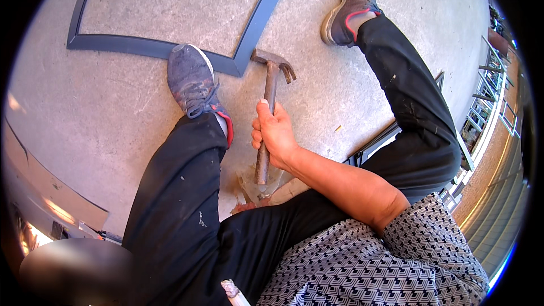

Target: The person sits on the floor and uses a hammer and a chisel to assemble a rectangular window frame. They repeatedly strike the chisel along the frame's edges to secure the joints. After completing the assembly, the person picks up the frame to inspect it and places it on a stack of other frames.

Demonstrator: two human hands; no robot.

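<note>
My right hand (275, 131) is closed around the handle of a claw hammer (271, 79), with the thumb lying along it. The rusty hammer head points away from me, its claw to the right. Close to the head's left end is the corner of a dark grey frame (237, 67), which lies flat on the concrete floor. My left shoe (191, 79) overlaps the near side of this frame; whether it presses on it I cannot tell. My left hand is not in view.
My right shoe (350, 8) is set on the floor (309, 96) at the far right. Metal frames (490, 99) stand along the right side. A brownish blurred shape (76, 272) fills the lower left. At the bottom edge a cigarette (233, 293) juts in.
</note>
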